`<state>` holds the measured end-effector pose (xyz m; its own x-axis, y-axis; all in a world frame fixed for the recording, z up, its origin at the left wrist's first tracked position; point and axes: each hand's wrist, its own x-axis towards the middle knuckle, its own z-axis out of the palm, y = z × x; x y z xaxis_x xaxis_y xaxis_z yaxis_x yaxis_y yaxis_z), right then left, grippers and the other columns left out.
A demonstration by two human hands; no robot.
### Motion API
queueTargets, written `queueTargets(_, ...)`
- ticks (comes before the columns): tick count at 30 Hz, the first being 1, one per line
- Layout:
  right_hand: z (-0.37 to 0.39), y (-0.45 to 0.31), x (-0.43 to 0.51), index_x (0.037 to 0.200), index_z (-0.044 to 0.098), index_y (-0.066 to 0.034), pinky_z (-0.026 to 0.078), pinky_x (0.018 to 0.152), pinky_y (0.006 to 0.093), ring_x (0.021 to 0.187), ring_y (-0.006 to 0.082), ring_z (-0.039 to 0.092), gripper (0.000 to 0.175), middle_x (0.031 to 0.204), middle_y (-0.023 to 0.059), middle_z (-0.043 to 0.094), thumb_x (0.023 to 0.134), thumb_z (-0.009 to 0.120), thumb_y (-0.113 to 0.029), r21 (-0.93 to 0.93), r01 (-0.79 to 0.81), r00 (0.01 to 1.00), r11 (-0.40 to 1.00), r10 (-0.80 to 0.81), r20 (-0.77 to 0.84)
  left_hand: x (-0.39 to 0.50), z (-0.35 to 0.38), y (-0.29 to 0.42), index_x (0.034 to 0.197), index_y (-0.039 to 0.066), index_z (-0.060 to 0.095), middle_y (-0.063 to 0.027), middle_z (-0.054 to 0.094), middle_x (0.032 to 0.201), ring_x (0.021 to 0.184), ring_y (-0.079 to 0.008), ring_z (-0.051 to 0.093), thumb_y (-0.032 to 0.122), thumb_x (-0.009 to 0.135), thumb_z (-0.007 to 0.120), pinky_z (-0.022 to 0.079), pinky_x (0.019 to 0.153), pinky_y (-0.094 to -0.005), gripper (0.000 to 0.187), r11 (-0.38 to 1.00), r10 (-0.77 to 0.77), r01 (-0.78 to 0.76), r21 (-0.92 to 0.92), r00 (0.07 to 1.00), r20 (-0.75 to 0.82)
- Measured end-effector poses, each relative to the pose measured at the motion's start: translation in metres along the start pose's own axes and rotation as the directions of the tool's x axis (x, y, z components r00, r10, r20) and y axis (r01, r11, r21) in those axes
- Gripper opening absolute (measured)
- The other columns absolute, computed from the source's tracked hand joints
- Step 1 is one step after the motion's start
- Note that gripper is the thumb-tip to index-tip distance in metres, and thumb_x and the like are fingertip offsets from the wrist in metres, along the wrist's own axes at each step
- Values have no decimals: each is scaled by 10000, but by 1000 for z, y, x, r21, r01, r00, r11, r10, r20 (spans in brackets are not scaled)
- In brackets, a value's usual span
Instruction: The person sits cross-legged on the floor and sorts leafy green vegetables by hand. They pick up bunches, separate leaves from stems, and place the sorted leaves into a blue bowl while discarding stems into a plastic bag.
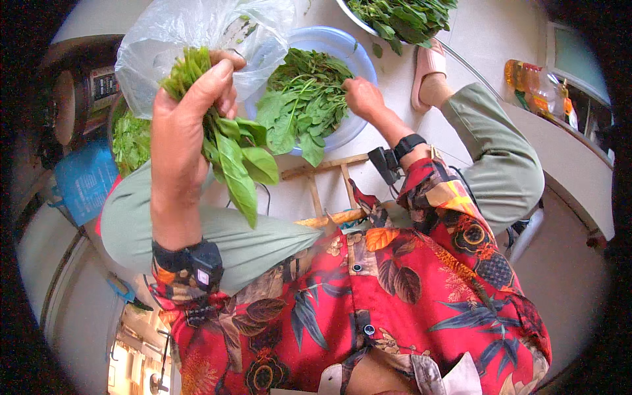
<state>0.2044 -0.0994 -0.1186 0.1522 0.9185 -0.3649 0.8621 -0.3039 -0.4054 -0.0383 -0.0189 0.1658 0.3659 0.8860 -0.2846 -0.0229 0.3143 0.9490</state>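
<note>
My left hand (pixel 190 106) is raised and closed around a bunch of leafy greens (pixel 232 163). Its cut stem ends point up past the thumb, and the broad leaves hang below the fist. Over the right side of a blue plastic basin (pixel 363 54), the bent fingers of my right hand (pixel 364 98) pinch at the edge of a heap of leafy greens (pixel 308 101); the fingertips are partly hidden. Behind my left hand, a clear plastic bag (pixel 143 64) overlaps the basin's left side.
Another basin of greens (pixel 402 19) stands at the top. Lighter greens (pixel 129 140) lie at the left, near a blue printed bag (pixel 86 177). A wooden stool frame (pixel 326 168) is between my legs. Oil bottles (pixel 535 86) stand at the right.
</note>
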Motion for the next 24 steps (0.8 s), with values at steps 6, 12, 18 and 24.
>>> queueTargets(6, 16, -47, 22, 1066, 653, -83, 487, 867, 493, 1007, 398, 605, 263, 1036, 184, 627, 844, 512, -78, 239, 165, 983, 957, -142, -113, -27, 19, 18, 1001, -16, 651, 4, 573, 761, 644, -55, 498, 123, 932, 630, 388, 584, -195, 157, 993, 35, -34, 115, 999, -10)
queueTargets(12, 29, -59, 51, 994, 638, -76, 527, 805, 485, 1024, 378, 607, 176, 1027, 188, 612, 850, 539, -102, -57, 142, 988, 988, -145, -51, -27, 22, 20, 1023, -14, 630, 7, 579, 775, 653, -44, 494, 110, 933, 620, 386, 594, -186, 153, 994, 3, -2, 108, 1000, -12)
queueTargets(18, 18, -48, 34, 1020, 614, -86, 480, 847, 440, 1052, 324, 575, 257, 1092, 144, 580, 766, 601, -48, -189, 318, 925, 929, -347, -153, -25, 21, 22, 1038, -13, 635, 7, 599, 817, 684, -37, 506, 108, 935, 620, 397, 616, -179, 160, 993, 53, -46, 112, 997, -52)
queueTargets(24, -1, -40, -18, 1011, 581, -116, 491, 809, 483, 993, 346, 604, 212, 1032, 153, 602, 803, 589, -76, 44, 329, 927, 943, -314, -205, -21, 15, 25, 1029, 21, 666, 26, 615, 850, 698, -26, 502, 121, 920, 649, 397, 633, -172, 149, 985, 103, -96, 143, 994, -41)
